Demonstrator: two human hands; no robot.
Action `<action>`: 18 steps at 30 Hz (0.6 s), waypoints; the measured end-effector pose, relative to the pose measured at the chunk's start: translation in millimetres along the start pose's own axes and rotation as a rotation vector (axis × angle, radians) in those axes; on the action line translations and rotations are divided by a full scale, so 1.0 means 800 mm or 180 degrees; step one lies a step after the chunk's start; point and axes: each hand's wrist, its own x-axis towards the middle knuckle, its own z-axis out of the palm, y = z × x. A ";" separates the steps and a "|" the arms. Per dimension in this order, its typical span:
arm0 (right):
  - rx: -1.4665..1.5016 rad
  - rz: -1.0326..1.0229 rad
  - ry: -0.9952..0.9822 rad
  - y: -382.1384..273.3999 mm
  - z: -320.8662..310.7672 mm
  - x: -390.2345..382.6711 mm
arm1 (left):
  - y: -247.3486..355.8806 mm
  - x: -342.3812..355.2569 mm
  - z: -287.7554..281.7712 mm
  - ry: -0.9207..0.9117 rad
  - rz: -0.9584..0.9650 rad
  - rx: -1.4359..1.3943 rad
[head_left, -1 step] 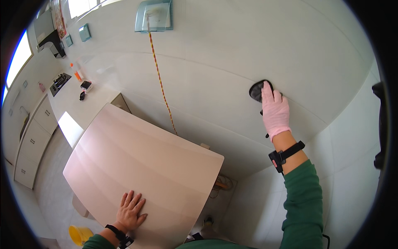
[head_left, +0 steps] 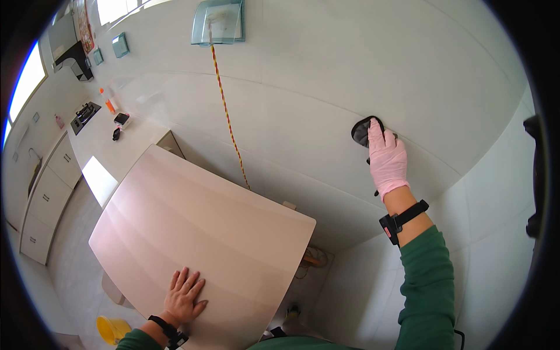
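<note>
Cloth: dark grey cleaning cloth (head_left: 363, 130) pressed flat against the white tiled wall (head_left: 326, 76), at the right of the head view, just above a horizontal tile joint.
Right hand: right hand (head_left: 387, 160) in a pink glove, fingers extended and laid over the lower right part of the cloth; palm flat to the wall, not clenched. The cloth is pinned under the fingertips rather than gripped in a fist; most of it shows above and left of the fingers.
Right wrist: black wrist strap (head_left: 402, 219) below the glove cuff; green sleeve (head_left: 429, 280) runs down to the lower edge.
Left hand: left hand (head_left: 184, 294), bare, fingers spread, resting palm-down on the pale pink-beige tabletop (head_left: 198, 221) near its front edge. It holds nothing. A black band sits at the wrist.
Cloth relative to hands: under the right hand; well apart from the left hand, up and to the right of it.
Wall fittings: translucent cover box (head_left: 219, 22) high on the wall; a red-and-yellow twisted cord (head_left: 226, 111) hangs from it down behind the tabletop.
Counter: white counter (head_left: 105, 137) at far left with a gas hob (head_left: 84, 114) and an orange bottle (head_left: 105, 100).
Floor: yellow bucket (head_left: 112, 329) beside the table, lower left.
</note>
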 end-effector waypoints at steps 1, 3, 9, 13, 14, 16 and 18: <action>0.0215 0.0183 -0.0072 -0.004 -0.002 0.002 | 0.000 0.000 0.001 -0.0005 -0.0006 0.0010; 0.0485 0.0275 -0.0188 -0.013 -0.004 0.008 | 0.000 0.004 0.003 -0.0018 0.0021 -0.0013; 0.0484 0.0341 -0.0645 -0.023 -0.013 0.016 | -0.002 0.000 0.002 -0.0064 -0.0041 -0.0150; 0.0322 0.0102 -0.0309 -0.030 -0.016 0.027 | -0.001 0.005 0.001 -0.0060 0.0012 -0.0112; 0.0419 -0.0006 -0.0087 -0.033 -0.016 0.029 | -0.001 0.005 0.000 -0.0106 -0.0017 -0.0108; 0.0364 0.0266 -0.0464 -0.038 -0.015 0.028 | -0.002 0.004 0.000 -0.0067 0.0034 -0.0111; 0.0778 0.0594 -0.0495 -0.040 -0.011 0.025 | -0.002 0.001 0.001 -0.0057 -0.0008 -0.0124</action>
